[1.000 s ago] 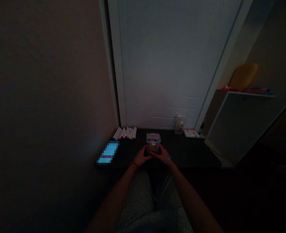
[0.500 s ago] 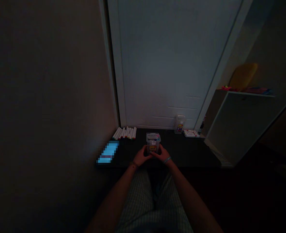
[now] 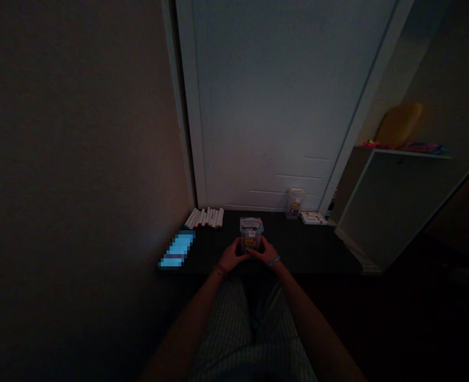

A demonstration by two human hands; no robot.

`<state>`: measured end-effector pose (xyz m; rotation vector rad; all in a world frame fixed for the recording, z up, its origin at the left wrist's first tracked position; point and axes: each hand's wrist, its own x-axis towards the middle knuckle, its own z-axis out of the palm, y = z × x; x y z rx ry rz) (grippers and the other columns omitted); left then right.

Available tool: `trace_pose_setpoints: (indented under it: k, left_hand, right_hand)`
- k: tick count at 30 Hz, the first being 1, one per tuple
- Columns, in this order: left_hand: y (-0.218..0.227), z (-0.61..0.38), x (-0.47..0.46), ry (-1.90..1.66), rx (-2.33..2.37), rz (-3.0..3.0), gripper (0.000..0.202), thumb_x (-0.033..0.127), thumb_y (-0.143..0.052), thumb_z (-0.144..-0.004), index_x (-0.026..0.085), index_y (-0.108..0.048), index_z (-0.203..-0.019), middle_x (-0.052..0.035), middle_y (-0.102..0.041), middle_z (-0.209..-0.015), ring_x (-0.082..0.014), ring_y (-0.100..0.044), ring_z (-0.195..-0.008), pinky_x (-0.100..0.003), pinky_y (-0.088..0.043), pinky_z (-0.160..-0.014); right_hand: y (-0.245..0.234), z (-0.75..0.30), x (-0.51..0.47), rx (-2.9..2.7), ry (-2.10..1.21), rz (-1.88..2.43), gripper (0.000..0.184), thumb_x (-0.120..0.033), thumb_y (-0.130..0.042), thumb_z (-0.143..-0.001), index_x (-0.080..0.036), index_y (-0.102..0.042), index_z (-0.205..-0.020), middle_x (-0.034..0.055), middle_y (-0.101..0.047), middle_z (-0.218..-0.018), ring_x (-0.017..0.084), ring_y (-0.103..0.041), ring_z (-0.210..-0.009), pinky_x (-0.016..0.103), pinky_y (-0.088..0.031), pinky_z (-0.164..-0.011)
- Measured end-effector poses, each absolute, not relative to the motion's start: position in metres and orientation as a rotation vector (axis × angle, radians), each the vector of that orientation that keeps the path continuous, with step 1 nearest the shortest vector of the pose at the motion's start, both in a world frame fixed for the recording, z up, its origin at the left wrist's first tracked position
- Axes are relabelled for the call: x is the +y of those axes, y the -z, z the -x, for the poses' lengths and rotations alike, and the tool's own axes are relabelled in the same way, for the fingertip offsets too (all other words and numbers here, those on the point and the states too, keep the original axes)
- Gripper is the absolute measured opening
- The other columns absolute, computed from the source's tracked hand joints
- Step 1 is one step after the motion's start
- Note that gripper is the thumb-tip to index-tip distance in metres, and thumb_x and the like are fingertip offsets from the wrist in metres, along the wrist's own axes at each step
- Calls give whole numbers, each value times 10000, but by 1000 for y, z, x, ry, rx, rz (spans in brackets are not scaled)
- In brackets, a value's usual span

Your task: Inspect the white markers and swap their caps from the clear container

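A clear plastic container point(image 3: 251, 228) with a lid and a yellow-and-red label stands upright at the middle of the dark tabletop point(image 3: 298, 253). My left hand point(image 3: 233, 255) wraps around its left side, and my right hand point(image 3: 267, 251) around its right side. Both thumbs meet at the front, low on the label. The fingers behind the container are partly hidden. Several white markers point(image 3: 205, 218) with coloured ends lie in a row behind and to the left of my hands.
A second clear container point(image 3: 294, 204) stands against the white door panel point(image 3: 274, 106). Beside it lie a white flat pack point(image 3: 313, 218) and a dark bottle point(image 3: 330, 208). At the left edge is a blurred bright screen point(image 3: 177, 250). A cabinet point(image 3: 405, 201) rises at right.
The scene looks slightly brighter and warmer on the door. My hands and the container keep the same place.
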<state>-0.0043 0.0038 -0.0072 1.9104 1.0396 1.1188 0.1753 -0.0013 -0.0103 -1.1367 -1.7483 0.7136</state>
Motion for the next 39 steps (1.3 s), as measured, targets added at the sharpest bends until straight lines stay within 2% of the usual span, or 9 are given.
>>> trace_pose_setpoints:
  k: [13, 39]
  left_hand:
    - [6, 5, 3, -1115, 1023, -1959, 515, 341, -674, -664, 207, -473, -1119, -48, -608, -1123, -194, -571, -1032, -314, -436, -893]
    - [5, 3, 2, -1113, 1067, -1936, 508, 290, -693, -643, 205, -488, -1100, -54, -620, -1099, -207, -581, -1012, -340, -445, -884]
  right_hand:
    - [14, -175, 2, -1733, -705, 1163, 516, -429, -685, -649, -252, -468, -1082, 36, -643, -1018, 197, -629, -889, 333, -503, -767]
    - [8, -174, -2, -1745, -734, 1099, 496, -402, -672, -666, -240, -460, -1084, 41, -635, -1027, 188, -624, -903, 330, -495, -786]
